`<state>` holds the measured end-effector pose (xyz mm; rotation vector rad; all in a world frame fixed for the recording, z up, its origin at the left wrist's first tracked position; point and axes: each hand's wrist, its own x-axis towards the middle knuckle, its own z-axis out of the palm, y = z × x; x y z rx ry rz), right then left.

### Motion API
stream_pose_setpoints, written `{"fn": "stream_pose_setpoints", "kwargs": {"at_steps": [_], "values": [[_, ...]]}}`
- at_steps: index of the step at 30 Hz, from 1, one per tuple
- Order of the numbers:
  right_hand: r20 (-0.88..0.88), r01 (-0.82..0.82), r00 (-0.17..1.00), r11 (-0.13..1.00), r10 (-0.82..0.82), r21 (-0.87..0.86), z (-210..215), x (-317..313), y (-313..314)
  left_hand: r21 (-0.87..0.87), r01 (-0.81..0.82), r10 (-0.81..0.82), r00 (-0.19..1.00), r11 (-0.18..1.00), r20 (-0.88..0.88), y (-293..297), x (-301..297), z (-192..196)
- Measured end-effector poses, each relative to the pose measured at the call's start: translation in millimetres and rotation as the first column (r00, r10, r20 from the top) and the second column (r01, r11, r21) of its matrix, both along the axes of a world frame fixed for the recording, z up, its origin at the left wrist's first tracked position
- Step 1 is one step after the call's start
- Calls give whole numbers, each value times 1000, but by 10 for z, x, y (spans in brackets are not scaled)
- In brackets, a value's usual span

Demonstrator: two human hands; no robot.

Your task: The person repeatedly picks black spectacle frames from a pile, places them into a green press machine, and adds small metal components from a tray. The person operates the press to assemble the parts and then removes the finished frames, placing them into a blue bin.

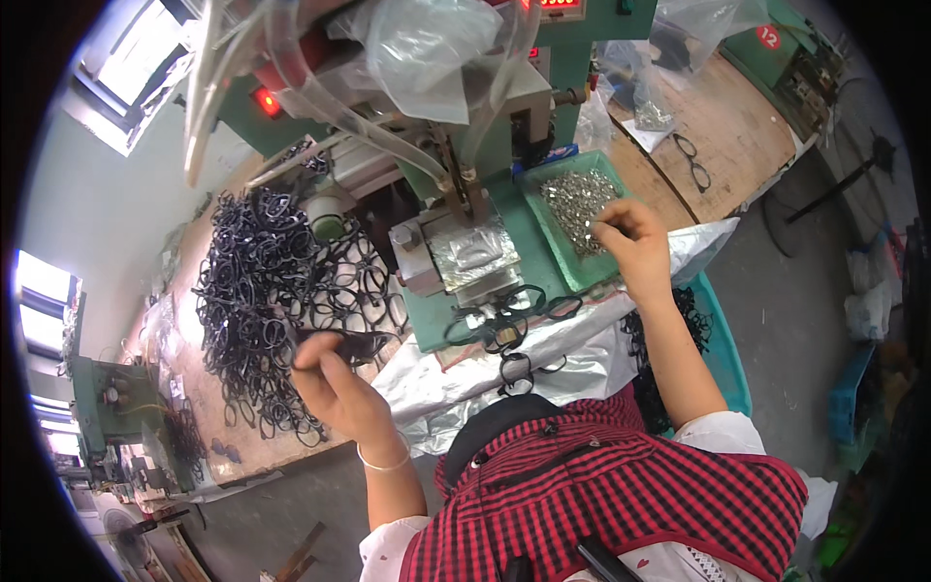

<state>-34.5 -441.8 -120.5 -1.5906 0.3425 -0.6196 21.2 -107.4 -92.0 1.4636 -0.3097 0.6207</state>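
My left hand (pixel 341 393) is closed at the edge of a big heap of black eyeglass frames (pixel 257 291), its fingers pinched on a dark, motion-blurred piece that looks like one of those frames. Over the right side of a green tray (pixel 572 275) hangs my right hand (pixel 638 250), thumb and finger pressed together. Shiny small metal parts (pixel 580 199) fill the tray; whether one is between those fingertips I cannot make out. Between my hands stands a green press with a metal work block (pixel 475 250). Several black frames (pixel 514 315) lie at its front edge.
Silver foil sheeting (pixel 417 398) covers the front edge before me. Clear hoses (pixel 339 107) and a plastic bag (pixel 427 58) hang over the press. A teal basin (pixel 729 354) with black frames stands at my right. One frame (pixel 691 163) lies on the right-hand table.
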Motion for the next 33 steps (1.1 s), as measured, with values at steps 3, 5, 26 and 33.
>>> {"fn": "stream_pose_setpoints", "kwargs": {"at_steps": [3, 5, 26, 33], "values": [[170, -296, 950, 930, 263, 218, 414, 82, 368, 40, 243, -246, 954, 969, 170, -140, 10, 124], [247, -253, 935, 967, 255, -42, 538, 239, 671, -145, 287, -285, 958, 947, 37, -210, 165, 171], [83, -305, 936, 907, 342, -292, 783, 81, 712, 502, 233, -455, 805, 833, 381, -479, 235, 559], [-121, 156, 966, 893, -227, -423, -202, -78, -215, 773, 77, -642, 612, 630, 462, -558, 294, 273]]}}
